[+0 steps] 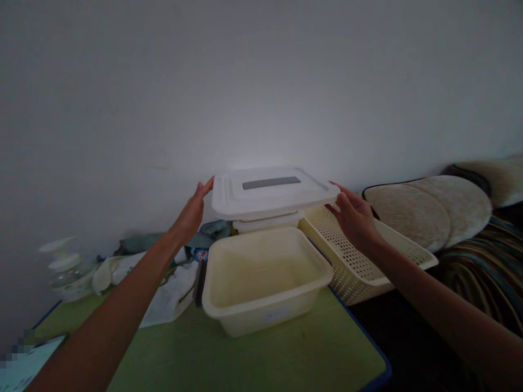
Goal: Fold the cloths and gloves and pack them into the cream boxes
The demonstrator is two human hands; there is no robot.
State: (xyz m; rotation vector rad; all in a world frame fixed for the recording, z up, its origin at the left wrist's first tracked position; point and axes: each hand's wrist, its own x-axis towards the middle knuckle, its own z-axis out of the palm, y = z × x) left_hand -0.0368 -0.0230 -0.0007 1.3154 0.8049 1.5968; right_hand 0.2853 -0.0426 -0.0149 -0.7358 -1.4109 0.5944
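A white plastic lid (pixel 272 196) with a grey strip on top is held up between both hands, tilted slightly. My left hand (pixel 194 212) grips its left edge, with the fingers partly hidden behind it. On the opposite side, my right hand (pixel 354 215) is closed on the right edge, thumb and fingers around the rim. Below and nearer to me, a cream plastic tub (pixel 265 305) stands uncovered on the green table, and its visible inside holds nothing. Behind the tub, partly under the lid, another white container (pixel 267 222) shows.
A perforated cream basket (pixel 351 272) sits right of the tub. Left are a pump bottle (pixel 65 272), white bags (pixel 175 288) and dark cloth (pixel 147 242). The green table (pixel 196 359) has a blue edge. Cushions (pixel 429 212) and a striped fabric (pixel 482 267) lie at the right, before the wall.
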